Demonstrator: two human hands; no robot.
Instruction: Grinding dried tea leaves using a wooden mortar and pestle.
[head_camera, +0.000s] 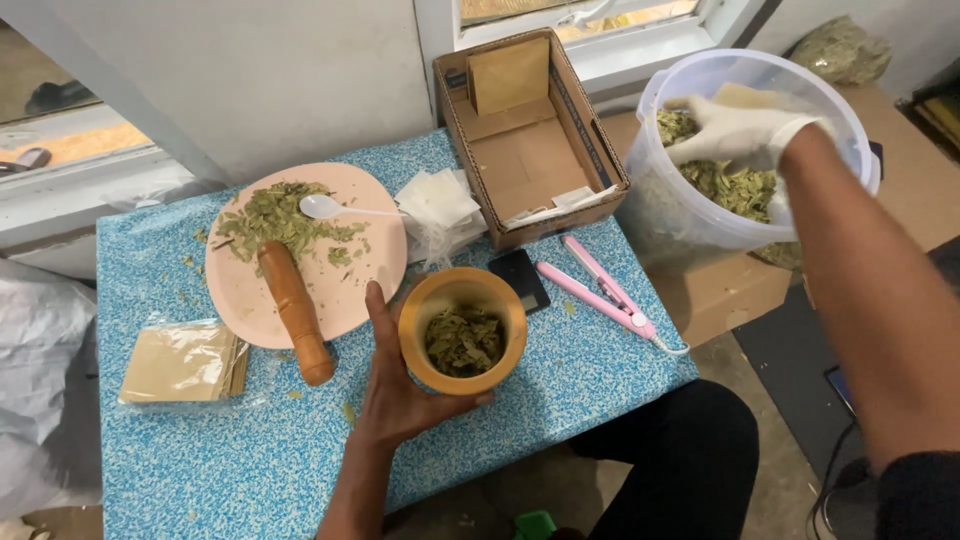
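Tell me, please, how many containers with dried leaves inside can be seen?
3: the wooden mortar held by the left hand, the pink plate behind it, and the clear plastic bucket where the gloved right hand reaches.

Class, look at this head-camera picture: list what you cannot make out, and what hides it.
- Right hand fingertips: head view, buried in dried leaves inside the clear bucket.
- Wooden cup base: covered by the left hand.
- Black flat thing: partly behind the cup.
- Cardboard box far wall: cut off at the top edge.
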